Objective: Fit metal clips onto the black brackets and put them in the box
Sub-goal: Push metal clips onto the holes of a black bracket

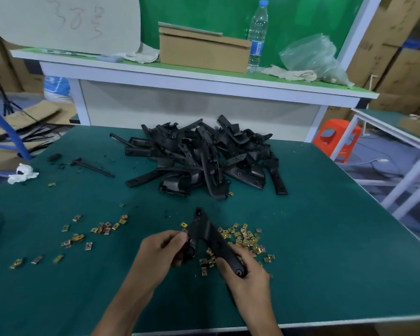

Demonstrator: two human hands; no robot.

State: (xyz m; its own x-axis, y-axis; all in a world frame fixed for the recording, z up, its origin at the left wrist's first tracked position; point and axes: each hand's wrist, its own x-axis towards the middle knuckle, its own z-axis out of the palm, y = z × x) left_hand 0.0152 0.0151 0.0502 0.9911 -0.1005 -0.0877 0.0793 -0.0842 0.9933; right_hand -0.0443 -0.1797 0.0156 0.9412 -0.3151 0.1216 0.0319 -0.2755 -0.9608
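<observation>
Both hands hold one black bracket just above the green table. My left hand pinches its left side near a small fitting. My right hand grips its lower end, fingers curled round it. Several gold metal clips lie loose under and to the right of the bracket, and more gold clips are scattered at the left. A heap of black brackets sits in the middle of the table, beyond my hands. A cardboard box stands on the raised shelf at the back.
A single black part and crumpled white paper lie at the table's left. The shelf also carries a water bottle, a plastic bag and rags. An orange stool stands past the right edge.
</observation>
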